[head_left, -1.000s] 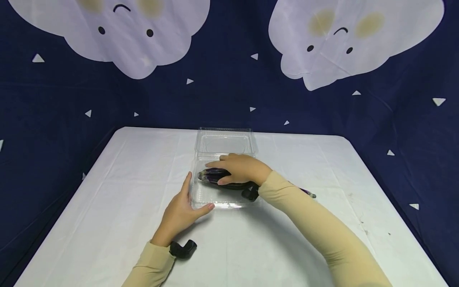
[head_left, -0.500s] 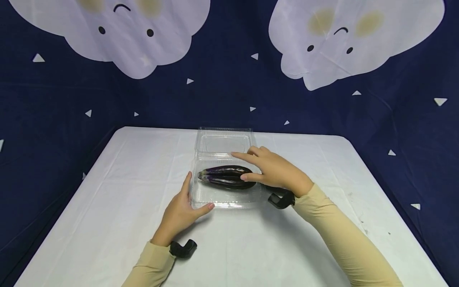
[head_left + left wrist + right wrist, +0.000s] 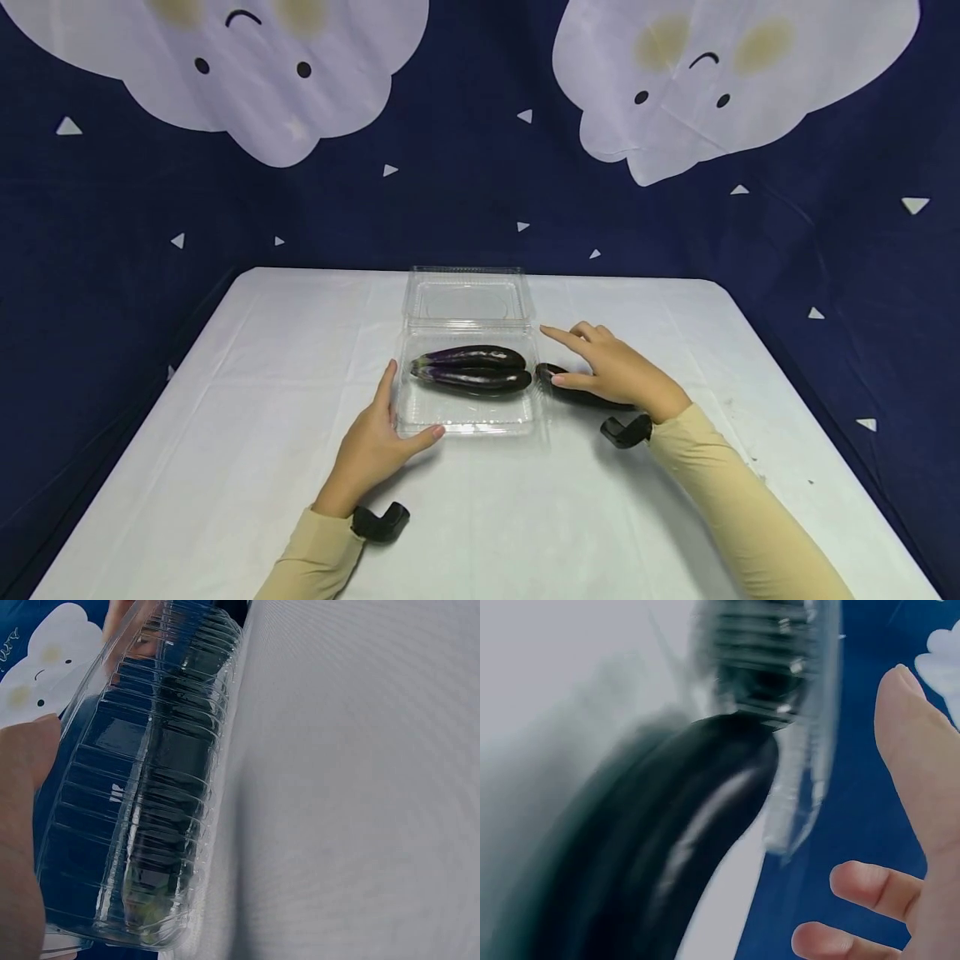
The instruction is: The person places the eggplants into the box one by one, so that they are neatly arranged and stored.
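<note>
Two glossy dark purple eggplants, a far one (image 3: 472, 357) and a near one (image 3: 480, 382), lie side by side in the clear plastic clamshell container (image 3: 465, 418). My left hand (image 3: 365, 454) touches the container's near left corner, fingers straight along the left side and thumb spread along the front edge. A third eggplant (image 3: 583, 397) lies on the table right of the container, its rounded end close to the container wall. Over it hovers my right hand (image 3: 618, 371), thumb and fingers spread apart. The right wrist view shows this eggplant (image 3: 682, 832) apart from the fingers.
The container's clear lid (image 3: 468, 300) is folded back toward the far edge of the white-covered table (image 3: 262, 417). Behind the table hangs a dark blue cloth (image 3: 450, 208) with cloud prints. Small dark specks lie at the table's right.
My right hand has let go of the eggplants in the container and moved right, over the third eggplant. The left hand stays at the container's corner.
</note>
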The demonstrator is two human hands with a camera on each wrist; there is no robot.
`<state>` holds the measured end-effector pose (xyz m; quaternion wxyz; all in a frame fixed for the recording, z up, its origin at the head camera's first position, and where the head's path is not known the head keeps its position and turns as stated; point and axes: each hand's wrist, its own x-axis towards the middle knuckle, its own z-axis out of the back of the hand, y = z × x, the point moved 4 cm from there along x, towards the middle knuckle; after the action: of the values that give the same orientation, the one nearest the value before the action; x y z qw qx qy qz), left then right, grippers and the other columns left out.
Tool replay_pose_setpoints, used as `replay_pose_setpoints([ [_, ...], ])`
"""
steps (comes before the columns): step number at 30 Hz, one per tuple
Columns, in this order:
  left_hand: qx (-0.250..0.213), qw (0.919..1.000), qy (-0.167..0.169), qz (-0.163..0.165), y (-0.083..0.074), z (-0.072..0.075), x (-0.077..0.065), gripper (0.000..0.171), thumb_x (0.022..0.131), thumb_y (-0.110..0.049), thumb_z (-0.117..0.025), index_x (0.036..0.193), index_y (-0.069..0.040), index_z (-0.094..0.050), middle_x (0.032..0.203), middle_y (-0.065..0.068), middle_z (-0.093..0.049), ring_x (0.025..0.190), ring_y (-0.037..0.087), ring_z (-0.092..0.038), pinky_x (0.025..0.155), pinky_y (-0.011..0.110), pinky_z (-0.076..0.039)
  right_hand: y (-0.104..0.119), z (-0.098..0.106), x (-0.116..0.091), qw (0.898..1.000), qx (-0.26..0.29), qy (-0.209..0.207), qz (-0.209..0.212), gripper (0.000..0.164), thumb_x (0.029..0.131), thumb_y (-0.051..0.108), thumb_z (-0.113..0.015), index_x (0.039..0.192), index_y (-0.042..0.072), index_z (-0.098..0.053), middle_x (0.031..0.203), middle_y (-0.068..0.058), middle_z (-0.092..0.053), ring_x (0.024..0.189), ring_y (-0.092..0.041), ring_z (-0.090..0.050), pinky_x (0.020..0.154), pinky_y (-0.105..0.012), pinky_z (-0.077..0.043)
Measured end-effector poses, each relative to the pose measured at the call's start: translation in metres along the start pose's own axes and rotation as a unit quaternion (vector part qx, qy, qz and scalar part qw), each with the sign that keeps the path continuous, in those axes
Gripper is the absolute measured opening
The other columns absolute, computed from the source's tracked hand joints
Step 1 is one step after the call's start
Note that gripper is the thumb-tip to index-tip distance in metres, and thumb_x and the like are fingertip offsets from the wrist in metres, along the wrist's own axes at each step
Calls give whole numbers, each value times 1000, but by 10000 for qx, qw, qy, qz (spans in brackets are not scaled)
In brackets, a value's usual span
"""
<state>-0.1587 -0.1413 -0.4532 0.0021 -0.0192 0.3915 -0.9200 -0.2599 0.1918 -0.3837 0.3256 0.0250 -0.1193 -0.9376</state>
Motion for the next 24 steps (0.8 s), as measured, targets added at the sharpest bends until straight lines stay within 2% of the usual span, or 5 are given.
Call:
replay_pose_setpoints([
  [4,1,10000,-35,-38,0,1,-1,125,70,-73,-75,161,-23,-6,133,28,-59,111,34,-64,79,47,-53,-8,-8,-3,9999,-93,67,-47,78,90,59,-63,156,34,-31,126,-8,-57,105,-24,-52,89,-45,-47],
  [11,-36,9999,-38,-96,-1,0,-1,123,72,-68,-77,161,-22,-6,135,30,-57,115,37,-63,83,50,-53,-20,-23,-6,9991,-237,331,-122,80,89,56,-66,156,31,-32,117,-6,-58,95,-21,-52,83,-43,-47],
  [17,-68,9999,-27,-103,1,-1,0,124,71,-71,-75,161,-22,-6,145,29,-48,122,41,-59,89,54,-52,-26,-33,-8,9980,131,579,-216,80,90,52,-67,157,28,-31,99,-1,-58,88,-18,-52,82,-42,-46],
  [21,-62,9999,-31,-112,0,0,0,124,71,-70,-76,161,-22,-6,144,29,-49,121,41,-60,88,53,-52,-27,-39,-8,9964,508,663,-149,79,91,49,-67,157,24,-30,124,-9,-64,114,-28,-61,99,-49,-46],
  [24,-34,9999,-29,-118,0,0,0,124,71,-69,-76,161,-21,-6,141,30,-52,118,38,-62,85,51,-53,-25,-44,-9,9945,682,784,-124,79,92,48,-66,158,23,-29,150,-12,-50,137,-33,-49,112,-51,-37],
])
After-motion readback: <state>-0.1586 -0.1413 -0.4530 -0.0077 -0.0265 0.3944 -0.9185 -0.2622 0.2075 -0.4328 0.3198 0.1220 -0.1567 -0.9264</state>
